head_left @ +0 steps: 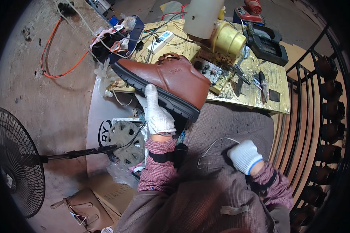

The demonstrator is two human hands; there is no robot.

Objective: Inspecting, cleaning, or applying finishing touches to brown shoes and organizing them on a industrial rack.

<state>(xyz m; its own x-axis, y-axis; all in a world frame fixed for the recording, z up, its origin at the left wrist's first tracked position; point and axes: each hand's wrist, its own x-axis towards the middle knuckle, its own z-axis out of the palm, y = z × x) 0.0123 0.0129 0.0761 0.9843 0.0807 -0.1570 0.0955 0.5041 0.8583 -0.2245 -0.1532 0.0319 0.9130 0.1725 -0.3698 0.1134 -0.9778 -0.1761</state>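
My left hand [157,112], in a white knit glove, grips a brown leather boot [179,79] by its black sole [159,97]. The thumb lies along the sole's edge. The boot is held on its side above my lap, toe to the left and heel to the right, in front of the workbench. My right hand [245,156], gloved in white with a blue cuff edge, rests over my lap with its fingers curled. A thin pale cord [214,143] loops across the brown checked apron [229,120] up to those fingers. Whatever they may hold is hidden.
A wooden workbench [278,105] carries a yellow machine part [227,39], a metal control box [206,70], a pen-like tool [263,86] and a power strip [160,42]. Boots fill a black rack [303,83] at right. At left are a fan [17,163] and a handbag [90,211].
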